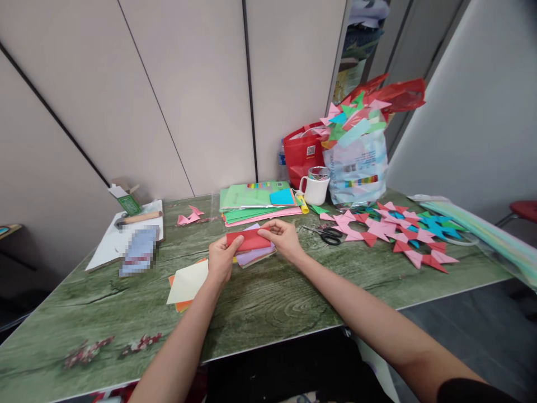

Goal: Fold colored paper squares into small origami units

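A folded sheet of red paper [248, 240] is held up between both hands, above the table. My left hand [221, 258] is closed on its left end, thumb on top. At its upper right edge, my right hand [283, 237] pinches the paper with thumb and fingers. Beneath it lies a small stack of purple paper [255, 255], partly hidden by the red sheet. Left of my left hand, a cream sheet [188, 281] rests on orange paper [183, 306].
Black scissors [330, 237] and pink-red paper stars [388, 226] lie to the right. Behind are green paper packs [251, 197], a yellow glue stick [302, 204], a white mug [315, 186] and a full plastic bag [356, 168]. A hammer [138, 218] sits on a white board [104, 243] at left.
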Motion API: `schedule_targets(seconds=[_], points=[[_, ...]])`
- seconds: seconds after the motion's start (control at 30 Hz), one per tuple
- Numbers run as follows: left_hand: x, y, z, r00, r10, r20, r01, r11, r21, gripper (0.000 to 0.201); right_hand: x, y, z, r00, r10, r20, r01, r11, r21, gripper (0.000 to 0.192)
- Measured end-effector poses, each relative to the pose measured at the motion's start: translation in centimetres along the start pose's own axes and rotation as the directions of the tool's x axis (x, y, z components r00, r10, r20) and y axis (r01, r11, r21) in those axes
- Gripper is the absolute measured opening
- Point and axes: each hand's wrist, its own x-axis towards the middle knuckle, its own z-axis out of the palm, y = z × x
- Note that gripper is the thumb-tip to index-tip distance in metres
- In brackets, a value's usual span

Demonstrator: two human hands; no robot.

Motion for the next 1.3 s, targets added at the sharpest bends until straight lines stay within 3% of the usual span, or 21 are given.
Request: schedule_targets(seconds=[0.9,1.3], points=[[-0.17,0.22,0.12,1.000,0.004,-0.001,-0.004,0.999,0.035,0.028,0.14,0.18,-0.18,1.000,-0.002,0.031,0.004,0.998,-0.060,0.027],[0.03,-0.14,-0.37,0.999,0.011,0.047,-0.019,0.985,0.172,0.024,-0.15,-0.44,-0.19,0.983,-0.059,0.173,0.088,0.982,-0.166,0.021]])
